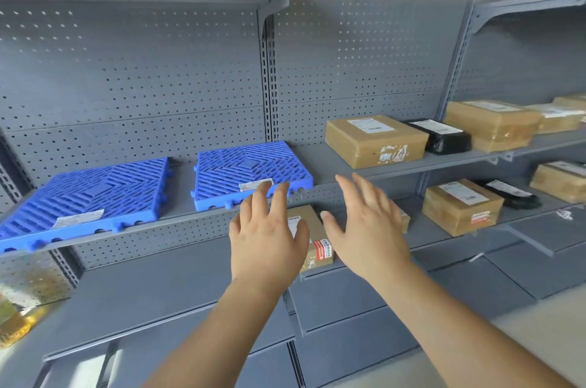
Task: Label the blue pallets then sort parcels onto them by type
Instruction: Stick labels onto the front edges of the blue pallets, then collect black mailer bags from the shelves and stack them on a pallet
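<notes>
Two blue slatted pallets lie side by side on a grey shelf, the left pallet [85, 197] and the right pallet [250, 170]. Each carries a white label near its front edge. My left hand [266, 235] is open, fingers spread, its fingertips just in front of the right pallet's label. My right hand [367, 226] is open beside it, empty. Between and behind the hands a brown cardboard parcel [317, 245] sits on the lower shelf, partly hidden. A larger brown parcel [375, 140] and a black bag parcel [444, 135] rest to the right of the pallets.
More brown parcels [491, 124] fill the right-hand bay's upper shelf. On the lower shelf sit another brown box [461, 205] and a black parcel [513, 196]. Perforated grey back panels [133, 80] rise behind. Yellow bottles [16, 324] stand at lower left.
</notes>
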The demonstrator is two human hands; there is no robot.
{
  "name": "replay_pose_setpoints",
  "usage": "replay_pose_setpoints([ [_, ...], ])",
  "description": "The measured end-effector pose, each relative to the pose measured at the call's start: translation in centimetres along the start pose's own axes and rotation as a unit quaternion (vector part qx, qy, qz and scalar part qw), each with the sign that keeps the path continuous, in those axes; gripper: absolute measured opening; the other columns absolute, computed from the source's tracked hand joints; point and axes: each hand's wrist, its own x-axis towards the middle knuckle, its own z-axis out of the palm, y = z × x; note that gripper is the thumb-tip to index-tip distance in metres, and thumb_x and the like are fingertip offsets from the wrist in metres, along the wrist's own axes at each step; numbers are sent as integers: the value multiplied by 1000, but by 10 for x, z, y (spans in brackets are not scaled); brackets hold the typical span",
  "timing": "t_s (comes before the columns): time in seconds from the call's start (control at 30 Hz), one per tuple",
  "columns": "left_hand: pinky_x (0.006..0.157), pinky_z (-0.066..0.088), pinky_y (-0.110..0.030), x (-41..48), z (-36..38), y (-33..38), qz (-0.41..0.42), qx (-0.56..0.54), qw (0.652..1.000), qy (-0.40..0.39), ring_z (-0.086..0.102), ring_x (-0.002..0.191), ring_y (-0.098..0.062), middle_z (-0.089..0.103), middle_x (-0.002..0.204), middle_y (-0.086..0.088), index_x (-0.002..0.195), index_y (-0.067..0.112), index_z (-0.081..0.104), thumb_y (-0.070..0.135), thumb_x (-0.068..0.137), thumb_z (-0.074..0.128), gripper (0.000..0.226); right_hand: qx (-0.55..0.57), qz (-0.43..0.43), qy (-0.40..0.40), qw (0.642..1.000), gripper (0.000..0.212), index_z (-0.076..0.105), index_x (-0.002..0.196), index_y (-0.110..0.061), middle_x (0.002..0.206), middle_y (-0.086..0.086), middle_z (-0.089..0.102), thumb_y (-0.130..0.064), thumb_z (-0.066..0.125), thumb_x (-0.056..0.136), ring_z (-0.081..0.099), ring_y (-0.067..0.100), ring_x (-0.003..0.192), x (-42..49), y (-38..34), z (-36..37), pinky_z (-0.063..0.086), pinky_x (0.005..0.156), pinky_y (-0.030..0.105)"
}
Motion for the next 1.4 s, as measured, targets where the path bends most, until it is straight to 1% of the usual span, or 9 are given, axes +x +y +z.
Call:
replay_pose_setpoints([
  [0.13, 105, 38, -47, 2, 9, 33, 20, -3, 1000, -8, 29, 139, -20, 32, 157, 3, 151, 34, 33, 52, 93, 50, 63, -1, 16, 11, 1000, 65, 36, 152, -28, 158, 3, 37, -52, 52, 93, 35, 26, 143, -1, 31, -17, 36, 110, 55],
  [0.27, 105, 38, -47, 7, 21, 82, 41, -18, 999, -10, 33, 140, -21, 33, 156, 3, 151, 33, 35, 52, 92, 50, 63, -1, 31, 26, 999, 65, 37, 152, -25, 157, 5, 39, -51, 53, 94, 36, 28, 142, 0, 78, -36, 36, 110, 49],
  [0.6, 103, 42, -46, 10, 80, 258, 113, -78, 990, -28, 39, 134, -23, 40, 150, 3, 150, 32, 34, 50, 92, 53, 64, 10, 71, 67, 995, 61, 40, 149, -21, 151, 5, 45, -46, 52, 96, 41, 28, 138, 4, 241, -105, 35, 112, 44],
  [0.73, 105, 41, -45, 8, 105, 320, 132, -102, 985, -50, 39, 135, -23, 40, 150, 4, 152, 30, 34, 47, 95, 51, 62, 44, 97, 74, 992, 58, 41, 148, -21, 148, 3, 47, -44, 52, 96, 43, 29, 132, 5, 299, -127, 39, 109, 45],
  [0.87, 105, 41, -44, 16, 123, 368, 139, -134, 979, -68, 39, 134, -24, 40, 149, 2, 151, 27, 36, 40, 97, 51, 58, 72, 110, 76, 988, 56, 39, 150, -24, 148, 0, 47, -42, 52, 98, 40, 25, 134, 13, 344, -139, 35, 110, 41],
  [1.03, 106, 39, -44, 34, 150, 405, 137, -163, 973, -88, 41, 130, -27, 43, 146, -1, 151, 25, 36, 33, 98, 52, 55, 115, 128, 68, 983, 58, 36, 152, -26, 152, -3, 44, -42, 50, 98, 37, 21, 138, 29, 381, -139, 34, 109, 37],
  [1.23, 106, 36, -42, 73, 201, 423, 113, -213, 966, -97, 41, 129, -26, 43, 148, 0, 151, 25, 38, 29, 99, 52, 54, 134, 129, 45, 982, 55, 35, 152, -29, 153, -5, 43, -42, 47, 100, 35, 16, 138, 69, 415, -118, 34, 108, 33],
  [1.33, 109, 35, -40, 105, 229, 423, 104, -226, 963, -100, 39, 131, -24, 41, 150, 1, 152, 24, 36, 29, 99, 52, 56, 152, 125, 31, 980, 53, 34, 152, -31, 153, -7, 41, -42, 45, 101, 43, 18, 134, 104, 428, -101, 41, 109, 39],
  [1.4, 111, 35, -39, 132, 246, 422, 91, -234, 963, -99, 39, 133, -24, 41, 151, 1, 153, 23, 36, 29, 99, 53, 57, 162, 125, 17, 979, 53, 34, 152, -33, 154, -8, 40, -43, 44, 101, 45, 17, 133, 133, 434, -88, 46, 104, 45],
])
